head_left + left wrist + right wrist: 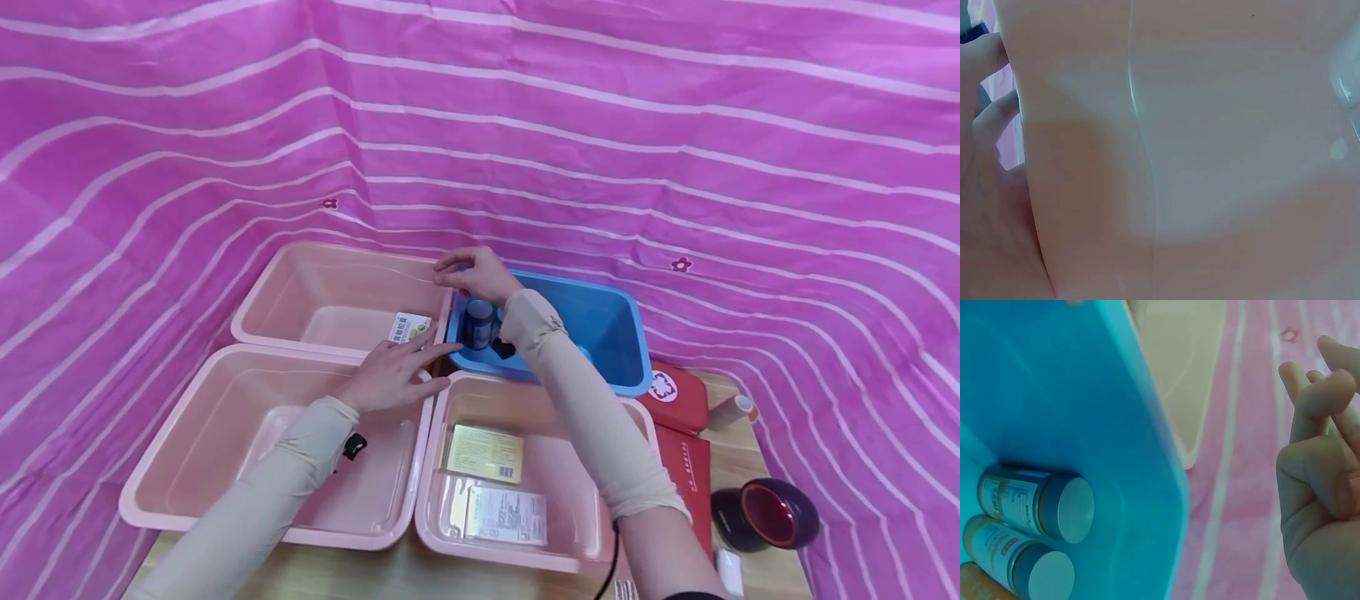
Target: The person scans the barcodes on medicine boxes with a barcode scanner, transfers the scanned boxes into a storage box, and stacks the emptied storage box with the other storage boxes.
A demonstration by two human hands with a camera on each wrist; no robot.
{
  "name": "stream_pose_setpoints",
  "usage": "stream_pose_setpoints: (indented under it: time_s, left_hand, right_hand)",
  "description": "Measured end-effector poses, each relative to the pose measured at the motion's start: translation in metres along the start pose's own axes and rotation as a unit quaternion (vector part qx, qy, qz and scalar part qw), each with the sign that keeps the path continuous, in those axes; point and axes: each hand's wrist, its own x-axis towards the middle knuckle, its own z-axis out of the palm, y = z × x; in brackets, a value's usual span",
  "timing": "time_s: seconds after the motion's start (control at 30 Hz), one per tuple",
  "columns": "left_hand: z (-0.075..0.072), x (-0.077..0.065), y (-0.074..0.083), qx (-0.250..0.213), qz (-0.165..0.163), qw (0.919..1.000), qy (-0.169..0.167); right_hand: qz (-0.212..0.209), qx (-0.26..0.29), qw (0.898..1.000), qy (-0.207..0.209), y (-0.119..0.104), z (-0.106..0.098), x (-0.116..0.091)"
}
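My left hand (pixel 393 371) reaches over the rims where the pink bins meet, its fingers spread and holding nothing. Just beyond its fingertips, a small white box (pixel 410 327) with printing lies in the back left pink bin (pixel 258 312). My right hand (pixel 483 275) is above the back left corner of the blue bin (pixel 637 350). Loosely bent fingers show in the right wrist view, with nothing between them. Below that hand, a dark-capped jar (pixel 1038 500) lies in the blue bin beside a second capped jar (pixel 1019 559), with an orange container (pixel 982 584) partly visible.
A yellow box (pixel 485 454) and a white box (pixel 506 515) lie in the front right pink bin (pixel 427 500). The front left pink bin (pixel 150 467) stands beside it. To the right are a red case (pixel 678 400), a dark rounded object (pixel 772 512) and a pale cylinder (pixel 731 412).
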Motion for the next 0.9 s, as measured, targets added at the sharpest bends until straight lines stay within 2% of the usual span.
stream_pose_setpoints:
  time_s: [0.1,0.2,0.33,0.43,0.5,0.67,0.9]
  left_hand:
    - [0.000,0.000,-0.004,0.003,0.004,1.0000,0.006]
    - [-0.002,-0.002,-0.008,0.007,0.001,0.9999,0.009]
    - [-0.005,-0.005,-0.012,0.001,-0.012,0.9999,0.004]
    - [-0.007,-0.005,-0.014,0.003,-0.012,0.9999,0.006]
    - [-0.008,-0.005,-0.015,0.010,-0.012,0.9999,0.007]
    - [-0.009,-0.005,-0.014,0.008,-0.020,0.9998,-0.002]
    - [-0.008,-0.004,-0.011,-0.004,-0.022,0.9997,-0.010]
  right_hand:
    - [-0.013,0.024,1.000,-0.007,-0.003,-0.005,-0.025]
    - [-0.024,0.029,0.999,-0.033,-0.006,-0.006,-0.055]
    - [-0.045,-0.018,0.995,-0.088,-0.002,0.000,-0.094]
    - [-0.064,-0.062,0.988,-0.130,0.009,0.011,-0.116]
    - [-0.062,-0.082,0.982,-0.161,0.019,0.020,-0.129]
    - [-0.040,-0.107,0.969,-0.220,0.052,0.048,-0.148]
    - [0.006,-0.165,0.964,-0.209,0.089,0.075,-0.154]
